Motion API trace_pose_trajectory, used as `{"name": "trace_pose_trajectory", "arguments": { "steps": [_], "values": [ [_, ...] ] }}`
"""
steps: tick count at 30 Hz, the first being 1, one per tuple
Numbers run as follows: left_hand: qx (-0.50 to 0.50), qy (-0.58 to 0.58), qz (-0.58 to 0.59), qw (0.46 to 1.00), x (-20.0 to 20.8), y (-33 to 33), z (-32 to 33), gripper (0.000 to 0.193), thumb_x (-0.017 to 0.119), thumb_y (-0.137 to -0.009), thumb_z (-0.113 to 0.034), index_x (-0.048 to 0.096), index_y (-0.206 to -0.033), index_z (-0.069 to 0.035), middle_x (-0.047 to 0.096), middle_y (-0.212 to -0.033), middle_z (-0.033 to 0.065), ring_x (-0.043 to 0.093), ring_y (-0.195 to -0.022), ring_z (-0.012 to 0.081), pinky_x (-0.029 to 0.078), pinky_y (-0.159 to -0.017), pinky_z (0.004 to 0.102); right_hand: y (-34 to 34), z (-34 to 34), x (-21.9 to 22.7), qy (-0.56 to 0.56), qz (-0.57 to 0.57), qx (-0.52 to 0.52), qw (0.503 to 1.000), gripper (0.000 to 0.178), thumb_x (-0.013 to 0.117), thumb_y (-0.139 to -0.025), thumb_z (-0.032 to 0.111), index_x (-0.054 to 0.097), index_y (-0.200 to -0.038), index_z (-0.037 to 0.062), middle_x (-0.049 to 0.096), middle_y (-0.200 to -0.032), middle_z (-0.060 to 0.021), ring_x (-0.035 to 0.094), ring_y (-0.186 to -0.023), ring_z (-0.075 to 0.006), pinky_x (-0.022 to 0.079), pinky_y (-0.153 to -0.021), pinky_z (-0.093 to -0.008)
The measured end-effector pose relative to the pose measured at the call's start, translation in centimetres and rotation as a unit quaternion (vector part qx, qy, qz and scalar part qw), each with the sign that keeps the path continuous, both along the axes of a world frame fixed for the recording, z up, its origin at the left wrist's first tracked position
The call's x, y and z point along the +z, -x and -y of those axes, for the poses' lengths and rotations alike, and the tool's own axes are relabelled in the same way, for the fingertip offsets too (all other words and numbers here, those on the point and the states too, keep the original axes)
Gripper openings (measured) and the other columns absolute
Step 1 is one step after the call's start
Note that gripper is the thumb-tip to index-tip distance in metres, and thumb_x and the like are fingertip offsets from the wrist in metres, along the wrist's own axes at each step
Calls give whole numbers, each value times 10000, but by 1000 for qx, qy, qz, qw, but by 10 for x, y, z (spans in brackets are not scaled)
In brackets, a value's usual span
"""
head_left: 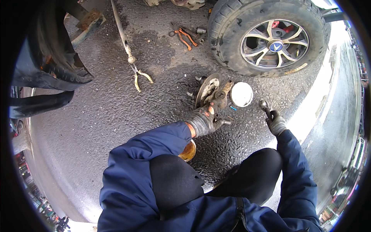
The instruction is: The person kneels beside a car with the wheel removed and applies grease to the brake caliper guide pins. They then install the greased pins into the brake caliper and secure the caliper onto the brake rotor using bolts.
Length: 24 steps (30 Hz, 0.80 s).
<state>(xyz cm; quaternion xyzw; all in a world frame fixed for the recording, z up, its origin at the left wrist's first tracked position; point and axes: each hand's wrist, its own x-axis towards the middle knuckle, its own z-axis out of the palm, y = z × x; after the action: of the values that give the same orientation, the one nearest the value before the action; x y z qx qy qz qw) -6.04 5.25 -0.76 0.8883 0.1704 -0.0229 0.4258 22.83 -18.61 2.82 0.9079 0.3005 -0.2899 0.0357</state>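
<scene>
My left hand, in a worn grey glove with fingertips showing, is closed around the lower arm of a rusty steering knuckle. A round hub disc with wheel studs stands on edge at the knuckle's left. To the right, my right hand, gloved too, is closed on the dark handle of a hammer. Its rounded metal head is held just above the asphalt, apart from the knuckle. Between them stands a round tub with a white top. A small blue piece lies below the tub.
A wheel with its tyre rises at the far right. Orange-handled pliers and a socket lie left of it. Yellow-handled pliers touch a long rod. Black vehicle parts overhang the left. A brownish container sits by my left knee.
</scene>
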Motion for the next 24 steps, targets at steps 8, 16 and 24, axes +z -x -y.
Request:
{"name": "trace_pose_trajectory", "arguments": {
  "steps": [8, 16, 24],
  "values": [
    [10, -6, -10, 1000, -10, 3, 4, 796, 646, -835, -455, 326, -1357, 55, 502, -1261, 225, 531, -1148, 336, 455, -938, 405, -31, -45, 30, 3, 87, 85, 993, 454, 661, -854, 290, 571, -1245, 78, 658, -1061, -240, 655, -957, -378, 532, -839, -406],
    [10, -13, -110, 994, -1, -8, 1, 1035, 658, -815, -496, 54, -1506, -18, 552, -1180, 198, 574, -1037, 359, 486, -843, 433, -34, -258, 277, -416, 377, 363, 744, 494, 599, -908, 334, 528, -1295, 35, 570, -1231, -212, 544, -1161, -345, 435, -997, -411],
    [-11, -86, -178, 980, 2, -11, 1, 885, 454, -896, -585, 289, -1402, 122, 673, -739, 175, 662, -724, 319, 528, -676, 412, -18, -273, 281, -274, 429, 339, 791, 613, 555, -886, 518, 549, -1262, 35, 563, -1202, -226, 515, -1156, -399, 397, -1005, -470]
  ]
}}
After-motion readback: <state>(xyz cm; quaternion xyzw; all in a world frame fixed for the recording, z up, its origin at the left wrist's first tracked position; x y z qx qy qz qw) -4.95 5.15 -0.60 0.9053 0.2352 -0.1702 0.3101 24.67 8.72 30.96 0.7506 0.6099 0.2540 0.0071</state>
